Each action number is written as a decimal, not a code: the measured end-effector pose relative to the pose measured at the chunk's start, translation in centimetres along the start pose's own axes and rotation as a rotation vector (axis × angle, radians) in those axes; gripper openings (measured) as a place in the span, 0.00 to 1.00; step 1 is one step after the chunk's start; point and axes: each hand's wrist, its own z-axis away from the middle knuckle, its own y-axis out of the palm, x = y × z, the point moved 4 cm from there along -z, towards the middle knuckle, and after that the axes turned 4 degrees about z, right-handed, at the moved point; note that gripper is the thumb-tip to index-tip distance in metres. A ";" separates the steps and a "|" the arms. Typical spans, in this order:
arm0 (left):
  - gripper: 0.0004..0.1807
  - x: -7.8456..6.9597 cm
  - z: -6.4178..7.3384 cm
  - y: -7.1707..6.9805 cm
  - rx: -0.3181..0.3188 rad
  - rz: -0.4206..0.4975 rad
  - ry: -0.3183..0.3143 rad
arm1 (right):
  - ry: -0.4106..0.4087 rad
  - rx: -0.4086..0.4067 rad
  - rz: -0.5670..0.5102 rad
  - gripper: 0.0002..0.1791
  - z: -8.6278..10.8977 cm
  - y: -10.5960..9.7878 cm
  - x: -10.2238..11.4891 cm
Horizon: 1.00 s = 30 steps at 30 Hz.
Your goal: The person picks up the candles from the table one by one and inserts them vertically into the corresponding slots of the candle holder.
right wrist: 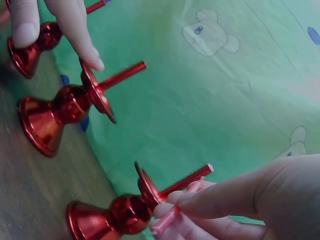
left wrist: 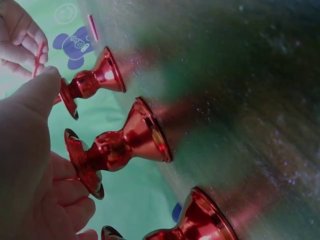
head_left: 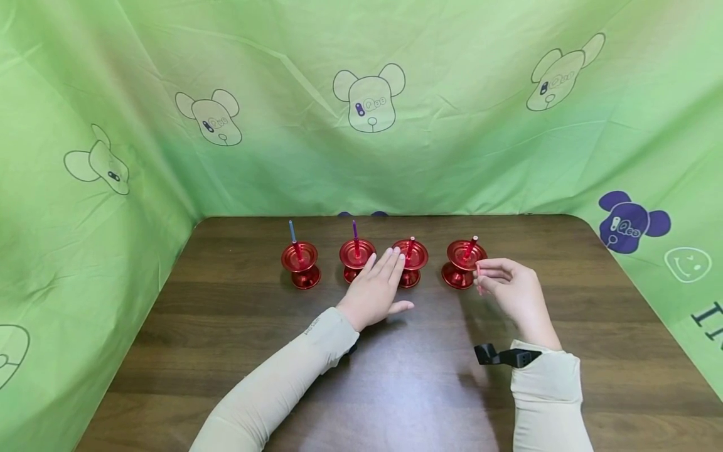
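Several shiny red candle holders stand in a row. The leftmost holder (head_left: 304,276) carries a blue candle (head_left: 292,231); the holder beside it (head_left: 350,252) has a purple candle (head_left: 355,230). My left hand (head_left: 373,292), fingers straight, reaches over the third holder (head_left: 417,256), its fingertips right at the dish rim. The third and rightmost tubes have pale tops and no candle showing. Beside the rightmost holder (head_left: 457,276), my right hand (head_left: 514,294) pinches a thin pink candle (right wrist: 166,220) between thumb and fingers, below the tube's top.
The holders stand on a brown wood-grain table (head_left: 226,339) near its back edge. A green cloth (head_left: 294,150) with bear drawings hangs behind and at both sides. Another pink stick (left wrist: 93,27) shows past the rightmost holder in the left wrist view. A black strap (head_left: 508,356) is at my right cuff.
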 end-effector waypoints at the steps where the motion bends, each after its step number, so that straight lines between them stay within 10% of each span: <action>1: 0.51 0.0 0.0 -0.1 0.003 -0.003 0.000 | -0.014 -0.009 0.009 0.16 0.0 0.1 0.2; 30: 0.51 0.2 -0.1 0.5 -0.021 -0.018 0.036 | -0.162 -0.248 -0.196 0.13 -0.6 4.6 1.7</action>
